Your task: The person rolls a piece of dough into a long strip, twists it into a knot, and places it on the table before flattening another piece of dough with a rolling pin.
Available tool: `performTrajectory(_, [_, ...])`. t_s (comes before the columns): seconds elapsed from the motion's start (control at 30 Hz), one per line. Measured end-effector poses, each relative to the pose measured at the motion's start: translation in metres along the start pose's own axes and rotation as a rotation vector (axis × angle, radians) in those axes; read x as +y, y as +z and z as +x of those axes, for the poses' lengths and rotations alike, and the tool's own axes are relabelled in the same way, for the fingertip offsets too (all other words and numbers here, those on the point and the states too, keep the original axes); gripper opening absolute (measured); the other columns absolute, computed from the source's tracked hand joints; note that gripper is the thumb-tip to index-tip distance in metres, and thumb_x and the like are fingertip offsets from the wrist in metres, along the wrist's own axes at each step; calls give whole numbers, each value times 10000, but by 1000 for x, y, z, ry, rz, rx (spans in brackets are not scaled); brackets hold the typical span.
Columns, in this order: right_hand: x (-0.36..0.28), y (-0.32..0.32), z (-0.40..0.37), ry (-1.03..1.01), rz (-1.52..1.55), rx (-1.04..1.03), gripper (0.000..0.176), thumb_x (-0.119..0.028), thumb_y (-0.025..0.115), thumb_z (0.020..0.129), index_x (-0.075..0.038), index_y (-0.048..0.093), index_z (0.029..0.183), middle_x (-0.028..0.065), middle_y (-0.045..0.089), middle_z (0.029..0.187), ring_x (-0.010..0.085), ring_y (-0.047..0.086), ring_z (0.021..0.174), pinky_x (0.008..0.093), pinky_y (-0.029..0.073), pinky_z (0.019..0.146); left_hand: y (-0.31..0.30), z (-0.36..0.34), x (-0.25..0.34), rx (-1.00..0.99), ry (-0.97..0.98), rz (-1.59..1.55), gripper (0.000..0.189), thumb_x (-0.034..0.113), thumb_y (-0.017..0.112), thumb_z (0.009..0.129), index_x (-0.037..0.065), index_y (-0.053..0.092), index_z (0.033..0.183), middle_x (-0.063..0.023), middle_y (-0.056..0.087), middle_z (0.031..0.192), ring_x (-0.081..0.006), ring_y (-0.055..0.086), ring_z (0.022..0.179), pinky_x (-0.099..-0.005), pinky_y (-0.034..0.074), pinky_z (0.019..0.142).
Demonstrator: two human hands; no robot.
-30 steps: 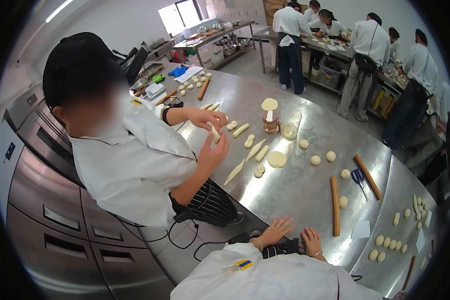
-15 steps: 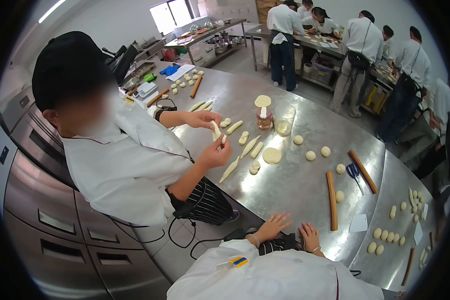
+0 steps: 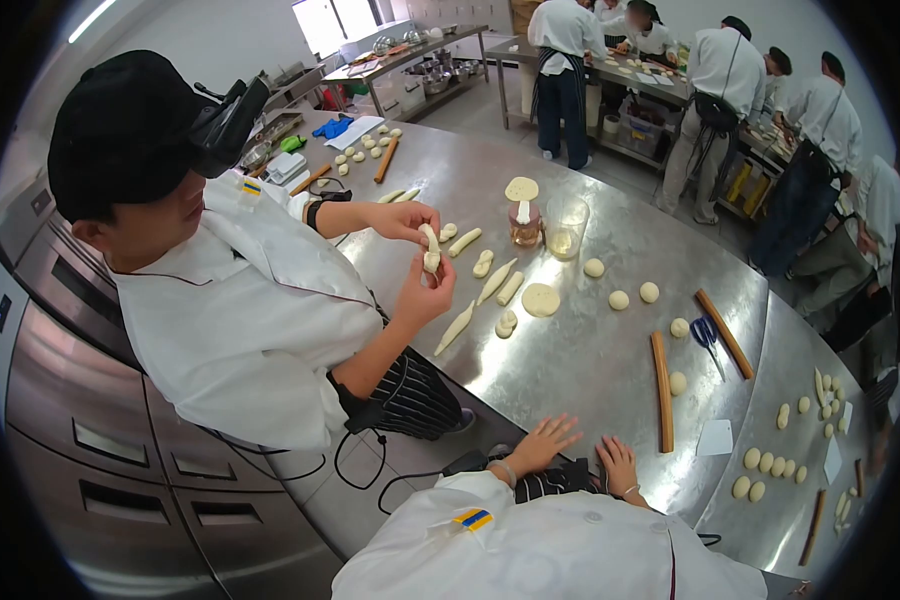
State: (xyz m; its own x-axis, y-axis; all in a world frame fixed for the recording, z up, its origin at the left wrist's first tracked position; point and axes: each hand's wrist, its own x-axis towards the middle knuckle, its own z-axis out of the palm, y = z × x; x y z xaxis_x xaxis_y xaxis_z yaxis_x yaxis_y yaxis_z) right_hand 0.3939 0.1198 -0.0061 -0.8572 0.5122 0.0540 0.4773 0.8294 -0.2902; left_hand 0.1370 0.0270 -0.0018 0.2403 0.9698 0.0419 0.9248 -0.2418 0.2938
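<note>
Steel table (image 3: 570,390) edge — left hand (image 3: 544,443) and right hand (image 3: 620,466) rest flat, fingers spread, empty, near pin (image 3: 661,390) — co-worker shapes dough (image 3: 430,250).

Brushed, glossy stainless-steel worktable (image 3: 570,370), streaked with reflections.
Matt, smooth pale round dough balls (image 3: 619,299); long brown wooden rolling stick (image 3: 662,390), dull-finished.

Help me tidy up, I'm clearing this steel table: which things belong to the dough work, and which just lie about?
In the job:
left hand and right hand, open at the table edge
rolling pin and dough ball nearest them
dough strip a co-worker shapes

Lying about:
scissors
clear cup
white card
</note>
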Motion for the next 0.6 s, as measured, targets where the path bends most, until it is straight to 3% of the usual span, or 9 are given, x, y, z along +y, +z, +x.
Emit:
performTrajectory(0.23, [1,2,0,3,23,15,748,-159,734,633,-145,493,1342,93,392,1472,293,322,1382,501,238,1100,1,0,-2,11,4,-20,802,70,584,794,211,262,1516,-118,205,1583,-325,224,1443,-498,211,1151])
performTrajectory(0.6, [8,11,0,-3,-8,27,816,-184,773,582,-172,490,1347,77,387,1479,282,326,1380,500,255,1094,-3,1,-3,42,17,-16,770,72,580,807,212,289,1506,-112,209,1582,-322,240,1437,-492,222,1147])
